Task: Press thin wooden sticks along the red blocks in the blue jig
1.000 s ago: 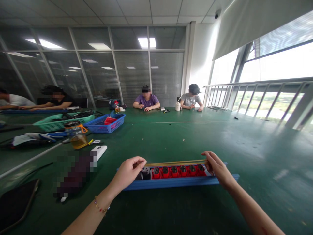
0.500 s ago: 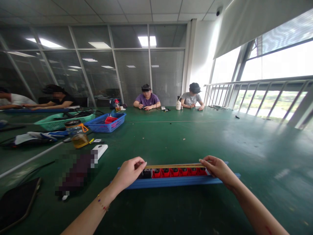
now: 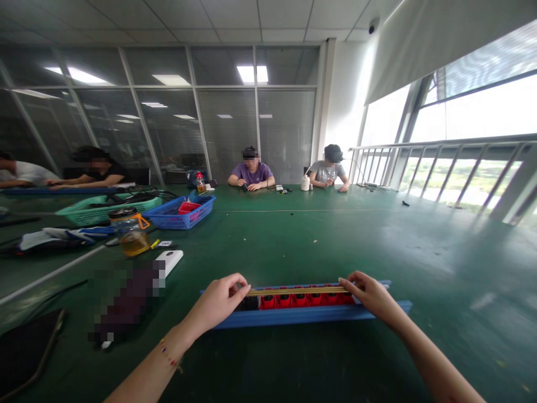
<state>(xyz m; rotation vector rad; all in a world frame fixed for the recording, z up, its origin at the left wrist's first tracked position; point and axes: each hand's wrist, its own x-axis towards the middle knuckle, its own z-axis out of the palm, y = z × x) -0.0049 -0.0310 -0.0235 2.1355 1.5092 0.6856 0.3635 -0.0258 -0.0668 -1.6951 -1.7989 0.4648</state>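
A long, thin tan strip (image 3: 296, 291), which looks like parallel lines, stretches between my two hands. My left hand (image 3: 224, 298) pinches its left end between thumb and fingertips. At the other end, the thumb and fingers of my right hand (image 3: 369, 292) close on it. Directly below lies a long blue tray-like holder (image 3: 302, 319) with raised long sides. Several red pieces (image 3: 300, 302) with dark centres sit in a row inside it, and a black piece (image 3: 251, 304) is at the row's left. My hands partly cover the holder's ends.
On the green table (image 3: 268, 246) stand a blue basket (image 3: 184, 218), a green basket (image 3: 88, 211) and a jar of amber liquid (image 3: 133, 240). A white device (image 3: 170, 260) and a dark tablet-like object (image 3: 31, 347) lie at left. Several people sit around the far side.
Both hands have moved slightly towards me with the strip, which now crosses over the upper part of the red pieces. The view has shifted a little.
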